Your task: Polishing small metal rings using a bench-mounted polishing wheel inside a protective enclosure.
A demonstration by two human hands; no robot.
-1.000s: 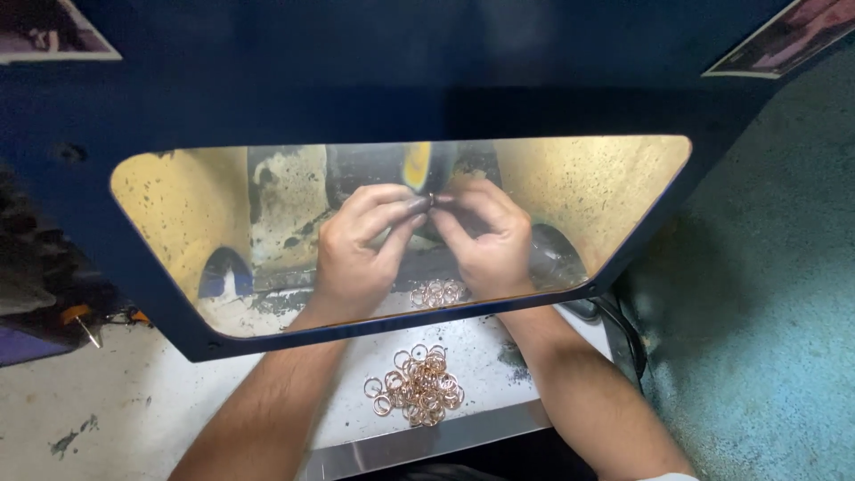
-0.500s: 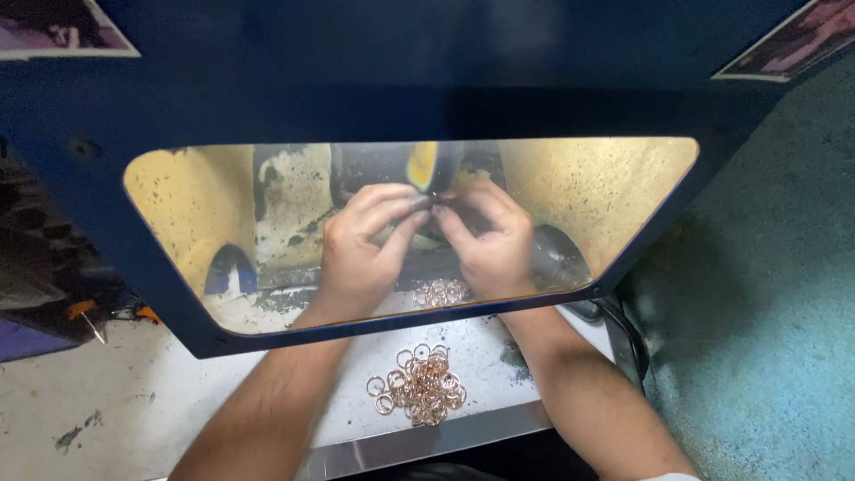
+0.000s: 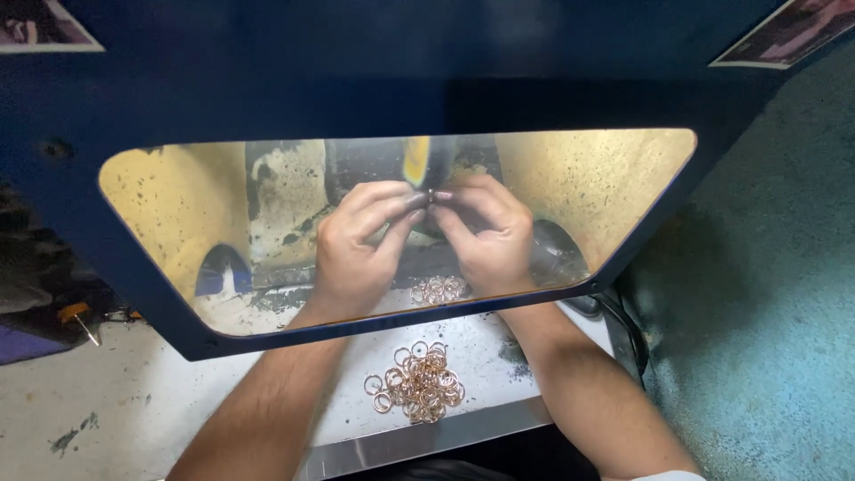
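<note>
Little has shifted since the earlier frames: both hands stay pressed together behind the viewing window, and only the camera view has drifted slightly. Left hand [image 3: 356,245] and right hand [image 3: 485,236] meet fingertip to fingertip, pinching one small ring [image 3: 431,195] between them, fingers narrow and curled. That ring sits right at the face of the polishing wheel [image 3: 392,165], dark with a yellowish edge; whether it actually touches the wheel cannot be told through the tinted pane. Two-handed grip probably steadies so small a piece against the wheel's pull. Hands work behind a blue guard hood [image 3: 427,80] with a transparent yellowish shield [image 3: 588,187], likely there to catch dust and flung compound; the inner walls are caked with residue. A small heap of copper-coloured rings [image 3: 439,289] lies just behind the shield's lower edge, close under the right hand. A larger pile of rings [image 3: 417,383] rests on the pale, stained worktop [image 3: 160,401] in front, between the forearms, within easy reach. Which pile is finished stock cannot be told.
</note>
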